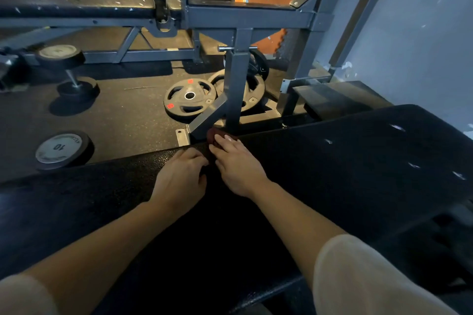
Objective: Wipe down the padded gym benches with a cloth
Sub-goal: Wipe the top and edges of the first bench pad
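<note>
Dark-red cloth (213, 135) sits at the surface's (332, 161) 12 o'clock edge under your right hand (236, 169), fingers flat; left hand (179, 179) loosely curled, holding nothing visible. Press evenly, overlap strokes.

This is a gym's free-weight area. A black padded bench (332, 161) fills the foreground, a grey steel rack frame (238, 79) stands behind it, and weight plates (189, 97) and a dumbbell marked 10 (61, 149) lie on the speckled rubber floor (122, 120).
</note>
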`<state>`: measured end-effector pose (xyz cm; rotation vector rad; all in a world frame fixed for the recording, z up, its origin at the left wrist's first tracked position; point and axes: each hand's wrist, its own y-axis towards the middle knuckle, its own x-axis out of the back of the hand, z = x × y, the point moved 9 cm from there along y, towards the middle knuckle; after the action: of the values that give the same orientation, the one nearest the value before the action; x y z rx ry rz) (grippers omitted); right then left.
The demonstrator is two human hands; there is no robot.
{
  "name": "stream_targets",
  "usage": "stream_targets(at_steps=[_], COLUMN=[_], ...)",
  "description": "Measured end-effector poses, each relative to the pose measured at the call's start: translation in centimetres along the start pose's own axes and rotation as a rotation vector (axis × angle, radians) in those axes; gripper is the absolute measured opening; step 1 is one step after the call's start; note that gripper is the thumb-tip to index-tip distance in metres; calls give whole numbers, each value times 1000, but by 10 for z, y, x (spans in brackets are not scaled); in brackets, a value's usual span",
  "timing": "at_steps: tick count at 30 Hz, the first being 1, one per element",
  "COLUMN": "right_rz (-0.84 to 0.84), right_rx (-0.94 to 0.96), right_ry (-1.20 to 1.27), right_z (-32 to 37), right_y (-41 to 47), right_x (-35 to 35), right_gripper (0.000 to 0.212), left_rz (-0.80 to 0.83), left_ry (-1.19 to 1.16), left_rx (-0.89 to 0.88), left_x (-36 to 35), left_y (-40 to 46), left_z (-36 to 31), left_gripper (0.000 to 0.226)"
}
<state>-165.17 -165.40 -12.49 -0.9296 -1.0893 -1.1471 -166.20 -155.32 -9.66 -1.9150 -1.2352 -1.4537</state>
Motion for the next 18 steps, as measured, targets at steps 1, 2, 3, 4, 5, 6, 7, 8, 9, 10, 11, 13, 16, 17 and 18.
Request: stream_targets(at_steps=[1,2,3,4,5,6,7,8,9,10,11,13,16,17,18], right_rz=[20,25,13,-8,-25,-26,-28,-24,-22,-10,16,34,-47,-101,-140], right_rx=[4,-23,-81,-160,-238,-292,-303,-265,-188,-103,-30,37,-121,-219,-322], right_ry=[19,40,54,55,38,-6,-55,-84,-78,-60,-38,-7,21,12,4], right_z=[-3,-14,-30,-48,-63,-69,-62,-43,-16,12,36,52,0,-21,-36], right_y=[-7,-15,-25,-37,-48,-57,-61,-62,-63,-65,-72,-94,-126,-136,-146], right_x=[2,7,14,21,26,28,26,22,15,6,-3,-7,7,12,14], right_gripper=[48,49,49,49,50,50,51,51,51,52,52,53,50,49,48], left_rz=[24,42,51,58,61,53,37,21,10,-8,-35,-65,-53,-49,-43], left_ry=[-2,-13,-29,-42,-50,-54,-56,-52,-49,-51,-58,-86,-85,-89,-96], left_rx=[-13,-34,-56,-75,-88,-93,-91,-89,-88,-87,-78,-54,-106,-127,-141], left_x=[-2,-5,-6,-6,-6,-7,-7,-6,-7,-8,-7,-5,-9,-10,-11], left_y=[-4,-9,-14,-21,-28,-36,-45,-52,-57,-61,-64,-67,-76,-79,-82], left_z=[-2,-4,-6,-6,-6,-5,-4,-4,-7,-10,-13,-22,-39,-42,-45], left_gripper=[34,36,37,37,38,38,38,37,35,32,28,22,27,28,28])
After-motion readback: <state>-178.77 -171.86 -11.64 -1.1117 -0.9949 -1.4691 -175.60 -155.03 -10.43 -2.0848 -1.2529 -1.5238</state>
